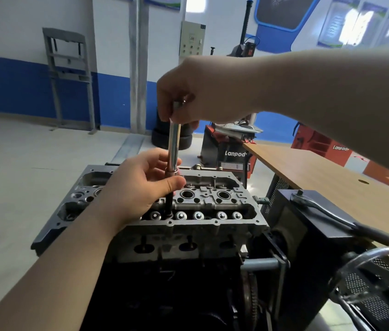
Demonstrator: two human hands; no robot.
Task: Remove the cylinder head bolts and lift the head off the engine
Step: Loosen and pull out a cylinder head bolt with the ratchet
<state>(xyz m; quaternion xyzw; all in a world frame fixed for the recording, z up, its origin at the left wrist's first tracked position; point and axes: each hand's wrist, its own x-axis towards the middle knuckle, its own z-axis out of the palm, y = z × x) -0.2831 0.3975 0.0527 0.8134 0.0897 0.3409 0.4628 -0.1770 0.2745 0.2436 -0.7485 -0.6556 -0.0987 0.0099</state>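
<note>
Above the cylinder head point(188, 225), left hand point(138, 187) pinches the extension bar point(174, 149) low; right hand point(196, 91) grips its top

Bright daylight glares off the blown-out wall posters point(355, 22), while wide-angle distortion bends and softens the frame edges.

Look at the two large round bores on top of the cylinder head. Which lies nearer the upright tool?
The left bore: it sits just right of the extension bar both hands hold, while the other bore lies farther right.
</note>
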